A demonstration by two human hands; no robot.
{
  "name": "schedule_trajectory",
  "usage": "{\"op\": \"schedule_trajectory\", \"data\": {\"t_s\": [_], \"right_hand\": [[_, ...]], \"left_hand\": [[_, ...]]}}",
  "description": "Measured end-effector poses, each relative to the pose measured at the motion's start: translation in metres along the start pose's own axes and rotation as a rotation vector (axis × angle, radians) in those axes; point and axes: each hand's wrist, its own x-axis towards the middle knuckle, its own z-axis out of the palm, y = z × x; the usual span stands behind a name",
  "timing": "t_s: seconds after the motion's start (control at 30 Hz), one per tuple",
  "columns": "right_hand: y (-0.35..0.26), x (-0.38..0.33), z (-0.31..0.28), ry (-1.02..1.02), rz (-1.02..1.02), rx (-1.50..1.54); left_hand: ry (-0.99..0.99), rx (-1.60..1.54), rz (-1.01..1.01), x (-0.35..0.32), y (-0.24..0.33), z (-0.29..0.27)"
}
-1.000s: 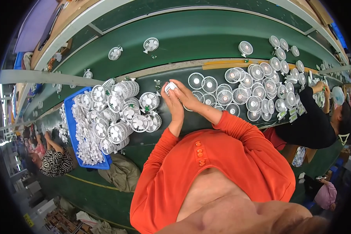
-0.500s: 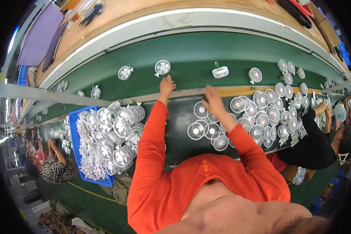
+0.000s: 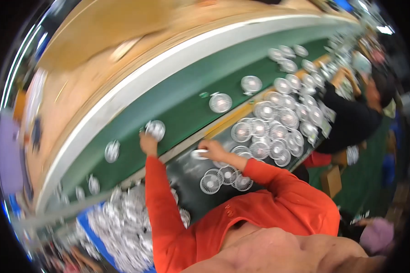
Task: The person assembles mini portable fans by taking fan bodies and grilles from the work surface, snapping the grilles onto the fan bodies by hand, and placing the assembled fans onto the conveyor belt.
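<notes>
1. Your left hand (image 3: 149, 144) reaches across to the green belt (image 3: 187, 119), fingers against the near left edge of a white fan head (image 3: 156, 130); owing to blur, you cannot tell whether they have closed on it.
2. Your right hand (image 3: 212, 149) pinches a white disc (image 3: 199, 154), seen nearly edge-on, above the worktop (image 3: 187, 175).
3. Loose grilles (image 3: 210, 183) lie near and to the right, some overlapping; a blue bin (image 3: 87, 227) of white parts stands near left.
4. For good handling, grip the fan head by its outer rim, since pressure on the face could probably bend its thin spokes.
5. Keep your right-hand pinch light and at the disc's edge, clear of the grilles.
6. Look to the left hand's contact first; dividing attention between two parts invites a slip.
</notes>
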Motion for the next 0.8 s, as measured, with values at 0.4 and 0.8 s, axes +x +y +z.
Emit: {"op": "schedule_trajectory", "data": {"t_s": [0.4, 0.8], "right_hand": [[-0.008, -0.032, 0.007, 0.171, -0.339, -0.055], [-0.019, -0.058, 0.008, -0.079, -0.61, -0.286]], "left_hand": [[-0.425, -2.314, -0.639, -0.139, 0.209, -0.173], [-0.589, -2.813, -0.528, -0.179, 0.208, -0.23]]}}
